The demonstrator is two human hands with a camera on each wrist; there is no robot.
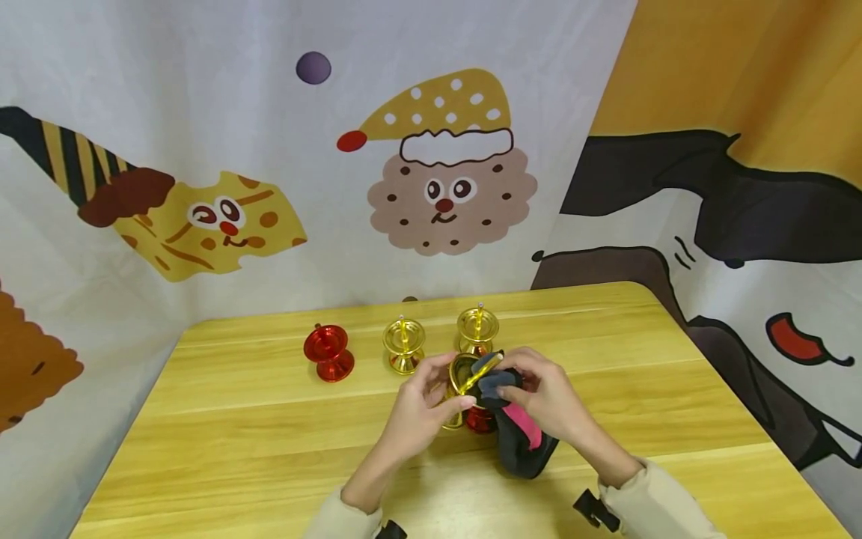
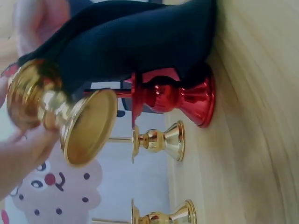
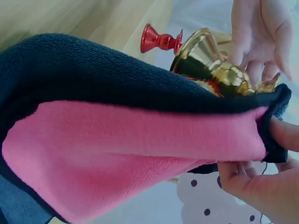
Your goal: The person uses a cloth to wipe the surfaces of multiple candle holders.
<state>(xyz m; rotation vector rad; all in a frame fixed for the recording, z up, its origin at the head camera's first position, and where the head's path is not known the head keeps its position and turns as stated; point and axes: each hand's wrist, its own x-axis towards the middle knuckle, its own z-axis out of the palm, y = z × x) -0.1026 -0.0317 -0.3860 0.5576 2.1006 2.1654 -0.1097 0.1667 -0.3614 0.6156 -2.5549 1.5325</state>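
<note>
My left hand [image 1: 420, 408] grips a gold candle holder [image 2: 88, 126] by its middle, lifted off the table and tilted. From its dish sticks up a thin gold spike [image 1: 481, 372]. In my right hand [image 1: 552, 393] is a cloth [image 3: 117, 154], dark grey-blue on one side and pink on the other. Pinched by the fingers, one end of it lies against the dish; the rest hangs down towards the tabletop. Just beyond the cloth a red candle holder [image 2: 163, 95] stands upright, mostly hidden in the head view.
Towards the back of the wooden table [image 1: 269, 449] stand another red candle holder [image 1: 330, 352] and two gold ones, one in the middle [image 1: 404, 344] and one farther right [image 1: 478, 329]. Behind the table hangs a curtain [image 1: 256, 112] with cartoon prints.
</note>
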